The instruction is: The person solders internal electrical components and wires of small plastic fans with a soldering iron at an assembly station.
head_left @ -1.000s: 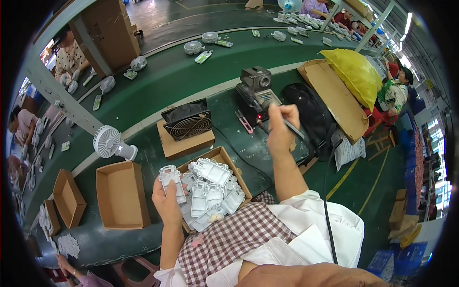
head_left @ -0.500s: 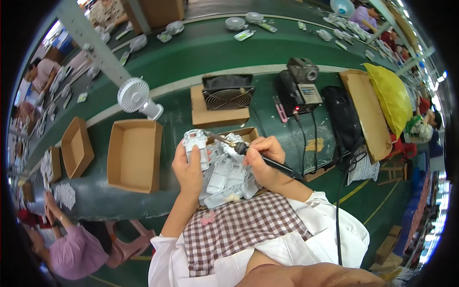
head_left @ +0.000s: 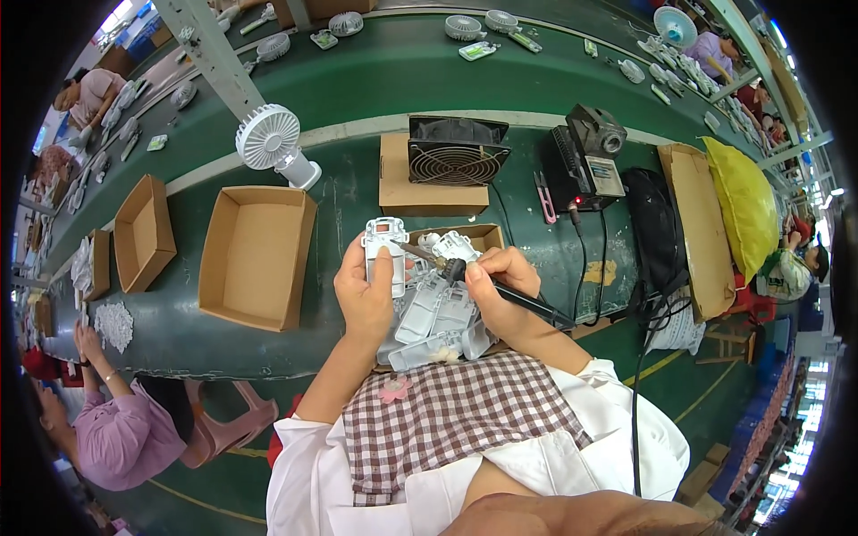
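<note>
My left hand (head_left: 362,297) is closed around a white plastic casing (head_left: 386,234), its thumb on the casing's front face. A soldering iron (head_left: 532,304) with a black handle lies in the closed fingers of my right hand (head_left: 505,293). Its tip points left and reaches the casing's right side; I cannot tell whether it touches. Just under both hands, similar white casings (head_left: 418,317) are heaped in a cardboard box (head_left: 487,237), whose near part is covered by them.
Behind the box, a black square fan (head_left: 458,152) rests on cardboard. A soldering station (head_left: 572,170) and pink tweezers (head_left: 545,198) stand right of it. Leftward are a white handheld fan (head_left: 273,143) and an open carton (head_left: 255,259). A co-worker (head_left: 134,429) sits at lower left.
The whole view has shifted a little as my head moved. The casing now stands straighter in my left hand, with the iron's tip still beside it.
</note>
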`<state>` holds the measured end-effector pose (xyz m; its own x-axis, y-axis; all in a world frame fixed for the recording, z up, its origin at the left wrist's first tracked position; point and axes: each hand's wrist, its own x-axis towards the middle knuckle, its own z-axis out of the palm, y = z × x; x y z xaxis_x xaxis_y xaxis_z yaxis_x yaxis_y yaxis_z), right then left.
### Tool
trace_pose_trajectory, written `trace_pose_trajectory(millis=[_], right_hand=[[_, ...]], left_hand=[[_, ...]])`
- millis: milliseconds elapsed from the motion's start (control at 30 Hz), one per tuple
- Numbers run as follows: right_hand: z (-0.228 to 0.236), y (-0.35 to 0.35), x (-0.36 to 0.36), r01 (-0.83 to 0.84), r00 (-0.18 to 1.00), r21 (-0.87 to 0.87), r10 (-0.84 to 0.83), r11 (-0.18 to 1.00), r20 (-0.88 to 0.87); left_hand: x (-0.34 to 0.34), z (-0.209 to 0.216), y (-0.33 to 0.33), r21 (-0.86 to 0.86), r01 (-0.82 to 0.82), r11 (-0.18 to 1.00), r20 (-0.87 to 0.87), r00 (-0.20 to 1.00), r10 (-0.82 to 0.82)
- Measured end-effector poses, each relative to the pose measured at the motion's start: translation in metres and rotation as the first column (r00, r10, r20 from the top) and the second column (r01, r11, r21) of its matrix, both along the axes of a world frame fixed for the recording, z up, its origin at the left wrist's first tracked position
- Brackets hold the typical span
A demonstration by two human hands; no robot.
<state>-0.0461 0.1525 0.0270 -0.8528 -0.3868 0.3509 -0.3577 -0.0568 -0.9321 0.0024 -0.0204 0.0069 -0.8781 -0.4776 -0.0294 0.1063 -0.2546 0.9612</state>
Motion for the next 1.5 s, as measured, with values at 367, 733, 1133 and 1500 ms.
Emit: trace_pose_trajectory(millis=[367, 733, 1133, 1500], right_hand=[[-0.0002, -0.0026, 0.0002, -0.002, 1.0, 0.037, 0.001, 0.999, 0.018], [-0.0001, -0.0056, 0.0007, 0.009, 0.999, 0.001, -0.009, 1.0, 0.042], [-0.0077, -0.005, -0.0016, 0.051, 0.999, -0.118, -0.051, 0.992, 0.005], [-0.0085, -0.0065, -0.0021, 0.02, 0.999, -0.112, -0.015, 0.994, 0.051]], left_hand=[[0.0002, -0.0039, 0.0001, -0.031, -0.007, 1.0, -0.018, 1.0, 0.006], [-0.0002, -0.0042, 0.0003, -0.039, -0.003, 0.999, -0.035, 0.999, 0.002], [0.001, -0.0049, -0.0004, -0.06, 0.013, 0.998, -0.024, 1.0, -0.014], [0.0013, -0.0037, 0.0028, -0.123, 0.023, 0.992, -0.019, 0.999, -0.026]])
